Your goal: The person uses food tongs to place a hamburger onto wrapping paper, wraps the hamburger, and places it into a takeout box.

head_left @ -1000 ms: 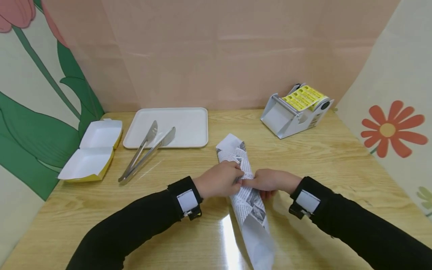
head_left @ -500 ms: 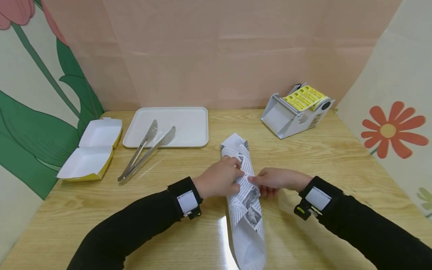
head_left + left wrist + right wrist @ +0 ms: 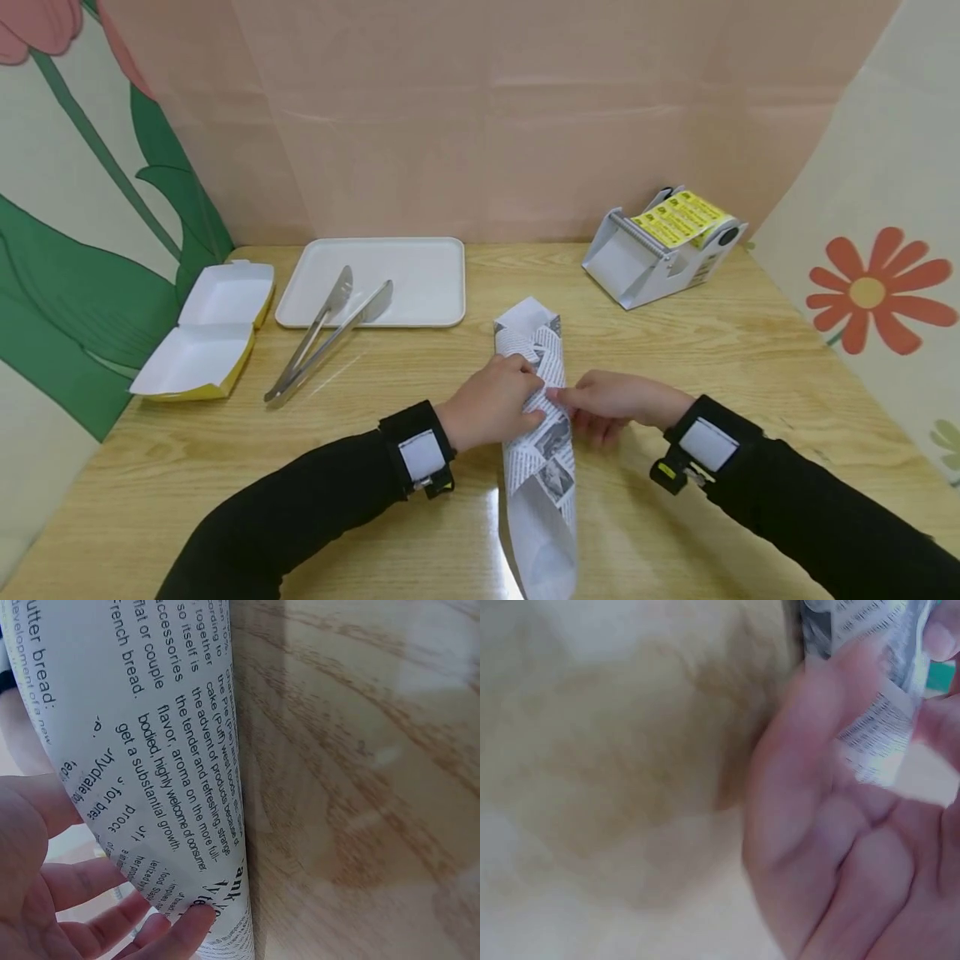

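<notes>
A long roll of newsprint-patterned wrapping paper lies lengthwise at the middle of the table, its far end folded over and its near end flat and plain white. Anything inside it is hidden. My left hand holds the roll from the left, fingers over the top and thumb nearer me. In the left wrist view, fingertips touch the printed side. From the right, my right hand holds the paper's edge, thumb on top and the other fingers curled down beside it. The right wrist view shows that thumb, blurred, over the printed paper.
At the back left stands a white tray with metal tongs leaning on its front rim. An open yellow-and-white takeaway box sits further left. A label dispenser with yellow stickers stands at the back right.
The roll's near end has swung left, so it lies straighter and its far end sits slightly further right. My right hand has drawn back to the right, away from my left fingers.
</notes>
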Tool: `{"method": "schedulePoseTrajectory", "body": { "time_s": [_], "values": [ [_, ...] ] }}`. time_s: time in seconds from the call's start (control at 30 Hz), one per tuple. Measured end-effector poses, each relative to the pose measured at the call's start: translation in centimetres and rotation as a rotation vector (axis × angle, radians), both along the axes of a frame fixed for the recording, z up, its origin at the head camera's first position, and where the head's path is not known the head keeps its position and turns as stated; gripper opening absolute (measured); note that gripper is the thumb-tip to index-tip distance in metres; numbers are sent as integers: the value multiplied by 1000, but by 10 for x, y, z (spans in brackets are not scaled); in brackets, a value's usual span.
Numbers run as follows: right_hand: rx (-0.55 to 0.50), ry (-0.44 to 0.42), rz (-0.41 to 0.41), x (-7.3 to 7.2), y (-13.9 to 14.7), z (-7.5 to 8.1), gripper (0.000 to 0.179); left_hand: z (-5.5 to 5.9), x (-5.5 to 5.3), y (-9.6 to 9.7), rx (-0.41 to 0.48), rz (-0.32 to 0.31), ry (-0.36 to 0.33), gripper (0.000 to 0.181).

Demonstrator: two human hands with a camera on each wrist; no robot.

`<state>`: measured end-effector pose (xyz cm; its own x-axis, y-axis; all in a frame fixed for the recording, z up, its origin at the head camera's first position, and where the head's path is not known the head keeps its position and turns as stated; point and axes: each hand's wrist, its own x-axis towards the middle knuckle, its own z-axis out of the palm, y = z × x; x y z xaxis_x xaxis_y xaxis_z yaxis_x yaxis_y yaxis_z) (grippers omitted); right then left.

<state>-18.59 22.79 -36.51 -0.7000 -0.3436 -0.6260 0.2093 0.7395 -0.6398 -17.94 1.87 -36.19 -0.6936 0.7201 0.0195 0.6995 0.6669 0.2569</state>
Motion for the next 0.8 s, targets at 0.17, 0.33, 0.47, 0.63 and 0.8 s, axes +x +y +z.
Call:
{"method": "schedulePoseTrajectory", "body": {
  "time_s": [0.17, 0.33, 0.47, 0.63, 0.8],
  "values": [
    [98, 159, -37, -5, -7, 4, 39, -1, -1, 1, -7, 20, -12, 42],
    [-138, 91, -142, -3, -7, 2, 31, -1, 1, 1, -4, 27, -7, 44],
    [-367, -21, -229, 2, -5, -1, 28, -1, 2, -1, 2, 48, 0, 46],
    [-464, -51, -248, 5, -4, -7, 33, -1, 1, -3, 11, 61, -9, 47],
    [-279, 51, -202, 2, -5, -9, 24, 0, 0, -1, -8, 20, -3, 44]
  ]
}}
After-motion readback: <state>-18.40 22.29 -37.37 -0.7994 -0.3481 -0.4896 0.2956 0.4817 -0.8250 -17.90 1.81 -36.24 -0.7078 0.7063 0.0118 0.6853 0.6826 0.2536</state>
